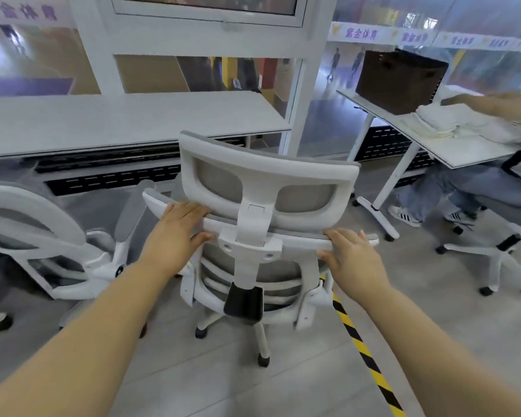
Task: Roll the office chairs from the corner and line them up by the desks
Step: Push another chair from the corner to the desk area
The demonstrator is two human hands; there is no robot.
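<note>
While both hands hold the top rail of the white-framed grey mesh office chair (262, 206), the left hand (175, 233) and right hand (354, 257) each curl fingers over it, thumbs beneath. Push evenly so the castors track straight toward the long white desk (127, 121) on the far side. A 2nd matching mesh chair (33, 233) stands left, already there.

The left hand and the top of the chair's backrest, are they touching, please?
Touching. In the head view the left hand lies on the backrest's top edge, fingers over it and thumb under.
</note>
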